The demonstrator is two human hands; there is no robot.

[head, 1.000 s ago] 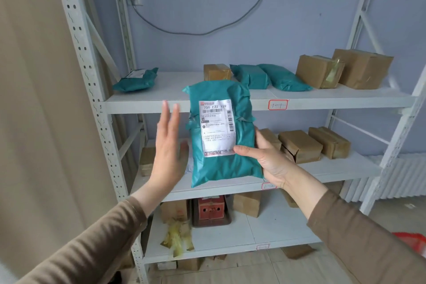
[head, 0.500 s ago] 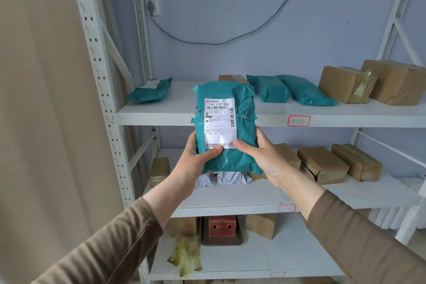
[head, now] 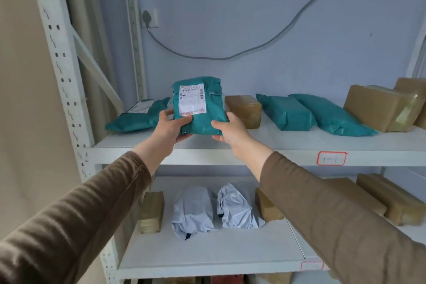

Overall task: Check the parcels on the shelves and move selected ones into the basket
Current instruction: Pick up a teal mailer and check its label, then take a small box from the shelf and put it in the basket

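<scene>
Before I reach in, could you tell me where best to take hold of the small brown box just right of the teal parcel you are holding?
I would grip the small brown box across its two long sides, coming from the front over the shelf edge. Its short end faces outward, and there looks to be a gap to the teal parcel on its right; the held teal parcel crowds its left.

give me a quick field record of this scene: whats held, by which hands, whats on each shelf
held item: teal parcel with a white label, upright over the upper shelf
left hand: grips the parcel's lower left edge
right hand: grips its lower right edge
upper shelf: flat teal bag at left, small taped box, two teal bags, brown boxes at right
lower shelf: two grey bags, several brown boxes
basket: not in view
</scene>
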